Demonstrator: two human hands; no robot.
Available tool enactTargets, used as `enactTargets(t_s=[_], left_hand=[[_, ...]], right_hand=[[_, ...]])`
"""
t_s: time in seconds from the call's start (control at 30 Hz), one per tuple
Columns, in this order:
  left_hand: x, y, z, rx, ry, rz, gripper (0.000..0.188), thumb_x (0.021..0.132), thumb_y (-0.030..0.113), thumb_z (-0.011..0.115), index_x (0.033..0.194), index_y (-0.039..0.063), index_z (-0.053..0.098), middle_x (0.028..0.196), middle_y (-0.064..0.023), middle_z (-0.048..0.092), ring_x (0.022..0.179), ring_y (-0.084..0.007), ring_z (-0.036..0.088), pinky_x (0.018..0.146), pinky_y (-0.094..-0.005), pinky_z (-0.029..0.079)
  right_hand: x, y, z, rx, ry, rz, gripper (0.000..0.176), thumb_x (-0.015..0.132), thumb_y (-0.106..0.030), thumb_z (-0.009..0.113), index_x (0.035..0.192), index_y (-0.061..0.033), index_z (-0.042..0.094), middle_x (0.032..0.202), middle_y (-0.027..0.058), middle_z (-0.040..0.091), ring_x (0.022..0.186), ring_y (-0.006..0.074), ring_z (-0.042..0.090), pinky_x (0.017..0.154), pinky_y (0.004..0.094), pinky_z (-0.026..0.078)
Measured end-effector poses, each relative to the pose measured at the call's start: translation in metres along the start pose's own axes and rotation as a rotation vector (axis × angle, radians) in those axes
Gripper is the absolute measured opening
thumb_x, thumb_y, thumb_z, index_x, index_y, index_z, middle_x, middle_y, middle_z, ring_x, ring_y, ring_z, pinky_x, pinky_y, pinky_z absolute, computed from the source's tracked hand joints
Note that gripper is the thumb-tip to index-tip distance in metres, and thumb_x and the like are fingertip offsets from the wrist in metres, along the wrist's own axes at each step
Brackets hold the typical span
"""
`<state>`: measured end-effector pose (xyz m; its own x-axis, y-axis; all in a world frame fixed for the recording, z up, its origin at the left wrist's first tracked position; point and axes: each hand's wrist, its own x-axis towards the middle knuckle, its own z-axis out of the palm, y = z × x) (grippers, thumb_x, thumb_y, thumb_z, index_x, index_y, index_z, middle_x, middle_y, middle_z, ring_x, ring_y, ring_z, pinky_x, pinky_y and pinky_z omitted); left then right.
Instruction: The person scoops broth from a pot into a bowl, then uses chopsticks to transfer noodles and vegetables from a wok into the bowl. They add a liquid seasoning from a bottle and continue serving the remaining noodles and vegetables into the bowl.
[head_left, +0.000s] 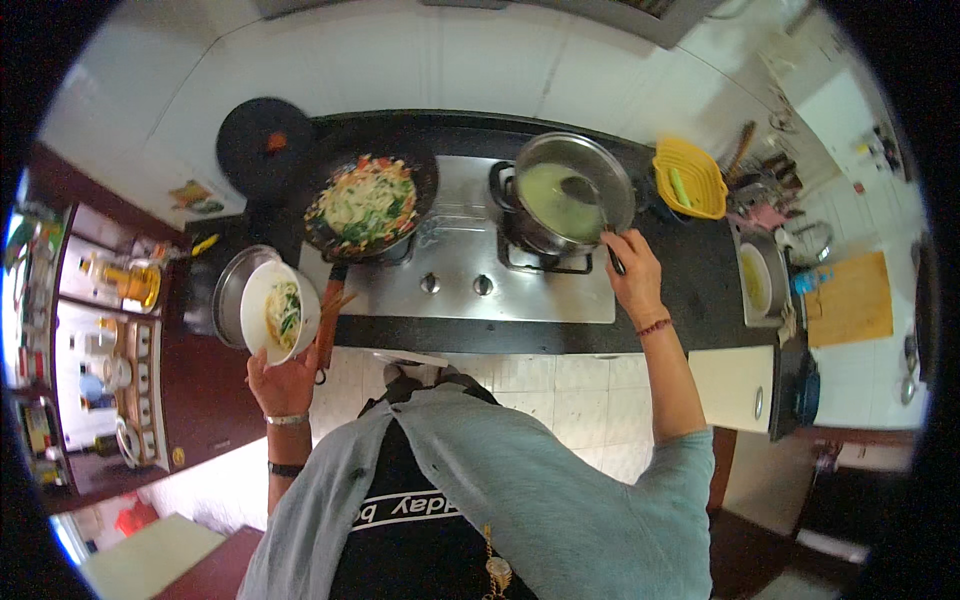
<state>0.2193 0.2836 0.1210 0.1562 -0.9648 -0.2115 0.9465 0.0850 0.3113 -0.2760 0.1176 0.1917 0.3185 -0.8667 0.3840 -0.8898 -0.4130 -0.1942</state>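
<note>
My left hand (283, 382) grips a white bowl (253, 315), tilted so that noodles and green leaves (285, 313) show inside. In my right hand (634, 270) is the dark handle of a ladle (579, 189), whose head dips into pale green liquid (551, 206). That liquid fills the lower part of a steel pot (621, 169) on the right burner. A dark wok (427, 161) on the left burner holds noodles with greens and red bits (367, 196). Its reddish-brown handle (328, 315) points towards me, just right of the bowl.
A steel basin (231, 296) sits behind the bowl. A round black lid (259, 150) leans on the wall. Right of the pot stands a yellow basket (690, 176) with a green stalk, then a sink (778, 262). The steel hob (420, 300) lies along the dark counter's front edge (487, 337).
</note>
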Motion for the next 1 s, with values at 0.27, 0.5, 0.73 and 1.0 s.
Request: enactTargets(t_s=[0.27, 0.5, 0.73, 1.0], left_hand=[[-0.01, 0.018, -0.014, -0.019, 0.04, 0.067, 0.053, 0.084, 0.023, 0.062, 0.132, 0.008, 0.046, 0.132, -0.0127, 0.051, 0.121, -0.028, 0.049, 0.101, -0.046, 0.043], [-0.015, 0.038, -0.038, -0.093, 0.04, 0.095, 0.053, 0.084, 0.021, 0.062, 0.133, 0.007, 0.046, 0.134, -0.0133, 0.05, 0.122, -0.0277, 0.049, 0.102, -0.0453, 0.041], [-0.017, 0.057, -0.046, -0.128, 0.105, 0.17, 0.055, 0.083, 0.021, 0.063, 0.133, 0.006, 0.045, 0.134, -0.0145, 0.049, 0.122, -0.0287, 0.048, 0.102, -0.0457, 0.043], [-0.026, 0.078, -0.055, -0.145, 0.119, 0.24, 0.055, 0.083, 0.019, 0.062, 0.134, 0.006, 0.044, 0.136, -0.0151, 0.047, 0.124, -0.029, 0.047, 0.103, -0.0453, 0.041]], right_hand=[[-0.013, -0.007, 0.011, -0.153, -0.086, -0.118, 0.052, 0.062, 0.005, 0.065, 0.111, -0.0109, 0.062, 0.103, 0.0127, 0.055, 0.094, 0.0305, 0.057, 0.074, 0.0382, 0.052], [-0.002, -0.027, -0.005, -0.147, -0.165, -0.159, 0.041, 0.067, -0.006, 0.07, 0.107, -0.0075, 0.063, 0.113, 0.0142, 0.055, 0.105, 0.0323, 0.053, 0.082, 0.0411, 0.048], [0.025, -0.085, 0.012, -0.012, 0.029, -0.241, 0.029, 0.068, -0.008, 0.071, 0.095, -0.0035, 0.062, 0.107, 0.0116, 0.057, 0.106, 0.0313, 0.052, 0.086, 0.0417, 0.043], [0.062, -0.109, 0.052, -0.455, -0.088, -0.235, 0.036, 0.075, -0.027, 0.068, 0.105, -0.008, 0.063, 0.119, 0.0127, 0.052, 0.116, 0.0306, 0.046, 0.093, 0.0516, 0.036]])
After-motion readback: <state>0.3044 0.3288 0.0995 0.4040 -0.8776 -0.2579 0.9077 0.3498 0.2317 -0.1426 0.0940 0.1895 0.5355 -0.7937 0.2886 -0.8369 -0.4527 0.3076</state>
